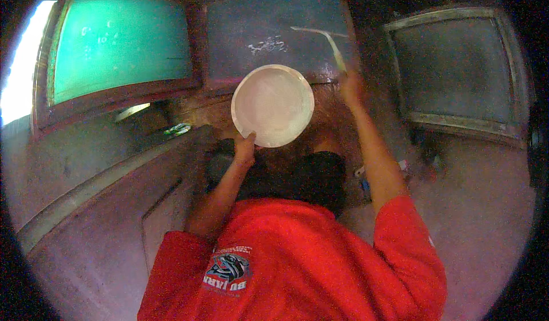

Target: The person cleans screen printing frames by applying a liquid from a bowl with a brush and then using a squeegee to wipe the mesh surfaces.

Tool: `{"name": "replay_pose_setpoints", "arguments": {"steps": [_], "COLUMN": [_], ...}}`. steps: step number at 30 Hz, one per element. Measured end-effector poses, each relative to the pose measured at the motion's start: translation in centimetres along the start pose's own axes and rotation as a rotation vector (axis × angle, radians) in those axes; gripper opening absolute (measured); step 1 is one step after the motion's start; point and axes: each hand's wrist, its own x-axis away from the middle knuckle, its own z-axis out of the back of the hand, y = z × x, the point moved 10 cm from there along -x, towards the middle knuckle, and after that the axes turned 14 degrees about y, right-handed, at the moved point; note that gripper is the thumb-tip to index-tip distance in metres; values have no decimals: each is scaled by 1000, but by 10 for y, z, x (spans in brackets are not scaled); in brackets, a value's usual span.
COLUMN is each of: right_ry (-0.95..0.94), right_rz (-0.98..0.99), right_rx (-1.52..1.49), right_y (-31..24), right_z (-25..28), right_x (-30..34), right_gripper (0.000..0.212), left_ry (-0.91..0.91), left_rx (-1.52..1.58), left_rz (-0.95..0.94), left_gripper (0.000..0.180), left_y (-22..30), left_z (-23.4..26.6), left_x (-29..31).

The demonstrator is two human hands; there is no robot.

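Observation:
My left hand (245, 148) grips the near rim of a round, whitish bowl (273, 106), thumb over its edge. The inside of the bowl is pale, and I cannot tell what it contains. On the right, my right hand (351, 90) is closed round the pale yellowish handle of a thin, light tool (333, 45) with a long narrow head, blurred, its exact kind unclear. The tool is raised over the dark framed panel (234, 20) in front of me. White marks (267, 45) lie on that panel, above the bowl.
To the left stands a bright green framed panel (123, 43) with small pale marks. Another dark panel in a worn wooden frame (457, 66) is at the right. Slippers or similar green-white items (178, 129) lie on the left ledge (68, 203). Small clutter (366, 181) sits beside my right arm.

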Motion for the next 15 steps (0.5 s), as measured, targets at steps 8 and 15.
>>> {"name": "replay_pose_setpoints", "arguments": {"steps": [8, 15], "right_ry": [-81, -185], "right_rz": [175, 240], "right_rx": [53, 123], "right_y": [-154, -159], "right_z": [-118, -177], "right_x": [-91, -100], "right_gripper": [21, 20], "left_ry": [49, 48], "left_rx": [-135, -153], "left_rz": [-24, 1], "left_gripper": [37, 32], "left_y": [2, 2], "left_z": [-4, 15], "left_x": [25, 38]}}
